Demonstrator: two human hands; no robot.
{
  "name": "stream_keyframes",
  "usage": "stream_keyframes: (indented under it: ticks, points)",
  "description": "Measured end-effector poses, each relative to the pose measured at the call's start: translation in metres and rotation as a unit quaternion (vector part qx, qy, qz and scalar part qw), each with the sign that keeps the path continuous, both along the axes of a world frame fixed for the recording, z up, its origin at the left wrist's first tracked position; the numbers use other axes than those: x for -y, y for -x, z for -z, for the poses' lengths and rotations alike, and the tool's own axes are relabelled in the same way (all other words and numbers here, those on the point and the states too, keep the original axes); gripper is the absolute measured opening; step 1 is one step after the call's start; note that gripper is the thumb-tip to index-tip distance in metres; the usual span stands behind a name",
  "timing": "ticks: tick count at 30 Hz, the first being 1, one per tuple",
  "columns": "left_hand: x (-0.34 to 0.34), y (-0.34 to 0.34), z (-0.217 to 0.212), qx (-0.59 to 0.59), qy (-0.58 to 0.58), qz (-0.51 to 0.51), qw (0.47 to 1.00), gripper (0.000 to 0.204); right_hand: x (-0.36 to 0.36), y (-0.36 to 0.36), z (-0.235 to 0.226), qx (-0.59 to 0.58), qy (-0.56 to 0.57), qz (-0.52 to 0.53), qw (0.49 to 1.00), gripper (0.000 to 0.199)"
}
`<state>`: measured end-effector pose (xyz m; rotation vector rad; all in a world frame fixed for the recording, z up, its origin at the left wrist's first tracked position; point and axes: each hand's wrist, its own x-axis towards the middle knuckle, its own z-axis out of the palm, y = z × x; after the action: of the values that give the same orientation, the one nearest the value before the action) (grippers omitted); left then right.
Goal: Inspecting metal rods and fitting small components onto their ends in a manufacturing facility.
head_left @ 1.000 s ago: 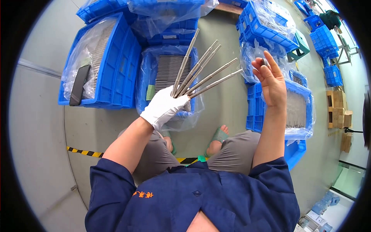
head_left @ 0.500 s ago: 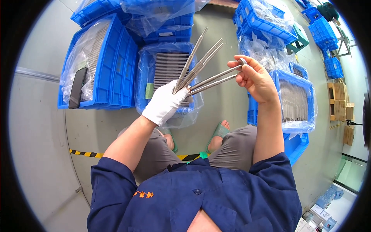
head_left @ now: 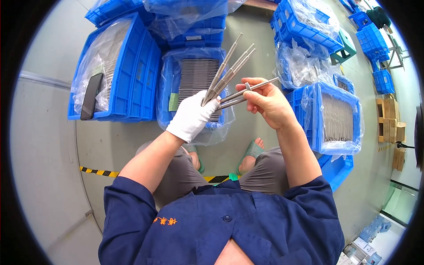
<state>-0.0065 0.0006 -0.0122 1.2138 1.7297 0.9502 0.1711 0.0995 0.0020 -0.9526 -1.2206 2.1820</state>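
My left hand (head_left: 191,117), in a white glove, is closed around several slim steel rods (head_left: 229,76) with stepped ends. They fan out up and to the right. My bare right hand (head_left: 271,105) pinches a small grey metal ring (head_left: 247,86) between thumb and fingers. The ring sits around one of the right-hand rods, whose tip (head_left: 274,79) sticks out past it over my fingers. Another rod lies just below, its far end hidden by my fingers. Beneath my left hand stands a blue plastic-lined crate (head_left: 164,90) filled with rows of similar rods (head_left: 199,73).
At left, a blue crate stack (head_left: 137,84) carries a black phone (head_left: 92,96) on its edge. To the right stands another lined crate of rods (head_left: 314,128), with bagged parts (head_left: 300,64) behind it. Yellow-black tape (head_left: 99,172) crosses the floor near my feet.
My right hand has moved left with the ring, from the rod's tip to farther along it, toward my left hand. The left hand keeps its grip on the rods.
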Motion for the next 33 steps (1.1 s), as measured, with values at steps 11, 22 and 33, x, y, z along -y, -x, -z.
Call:
stream_keyframes:
  ticks: [11,22,33]
  points:
    - [0.007,0.012,-0.013,0.198,0.132,0.082,0.968,0.03,-0.047,-0.039,-0.005,-0.009,-0.085,0.077,0.993,0.025]
    - [0.008,0.007,-0.027,0.2,0.166,0.142,0.955,0.032,-0.035,-0.034,-0.007,-0.076,-0.066,-0.092,0.991,0.031]
    - [0.006,0.005,-0.035,0.212,0.166,0.09,0.959,0.031,-0.029,-0.026,-0.018,-0.009,-0.18,-0.121,0.976,0.033]
